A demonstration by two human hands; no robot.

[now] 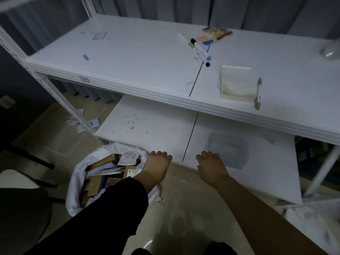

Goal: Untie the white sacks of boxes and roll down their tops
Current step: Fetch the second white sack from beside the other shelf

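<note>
Nearest, the left hand [155, 167], on a black-sleeved arm, and the bare-armed right hand [208, 168] reach forward side by side, backs up, fingers curled under at the knuckles; neither grips anything that shows. At about eight o'clock from the left hand, touching its wrist, an open white woven sack [77, 183] stands on the pale tiled floor [176, 208], its top already down around brown cardboard boxes [95, 184] and paper slips. Beyond the hands lies the white lower shelf board [156, 129], with a clear plastic tray [227, 150] at one o'clock of the right hand. Farther still, the white upper shelf [128, 57] carries loose marker pens [201, 50] and a folded whitish cloth [236, 82].
</note>
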